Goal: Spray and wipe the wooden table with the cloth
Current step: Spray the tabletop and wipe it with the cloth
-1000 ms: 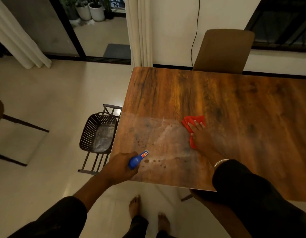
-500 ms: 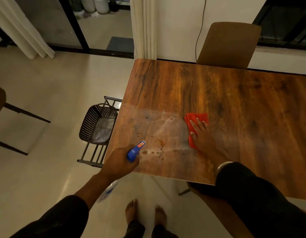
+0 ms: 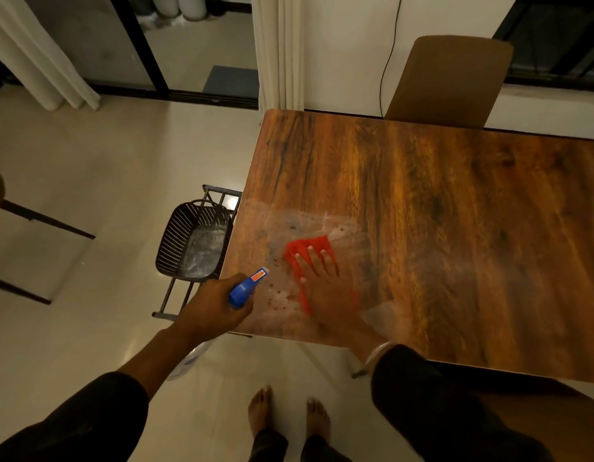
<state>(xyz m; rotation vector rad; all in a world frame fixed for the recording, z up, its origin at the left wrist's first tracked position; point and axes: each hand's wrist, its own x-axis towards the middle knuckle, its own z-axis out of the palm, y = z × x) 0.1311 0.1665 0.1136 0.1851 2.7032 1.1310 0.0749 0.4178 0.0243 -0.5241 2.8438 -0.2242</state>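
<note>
1. Cloth (image 3: 309, 245): a red rag lying flat on the wooden table (image 3: 455, 235) near its front left corner, inside a pale, wet-looking patch dotted with droplets. Its long axis runs roughly from the near edge away toward the far side.
2. Right hand (image 3: 325, 288) lies open, palm down, fingers spread and pressing the cloth.
3. Left hand (image 3: 215, 311) is closed around a blue spray bottle (image 3: 247, 286), nozzle pointing up-right over the damp patch.
4. Step, as I judge it: wiping the sprayed corner. Next calls for sweeping through the remaining droplets, then onto the dry wood to the right.
5. Dark basket (image 3: 192, 243) stands just beside the table's left edge.
</note>
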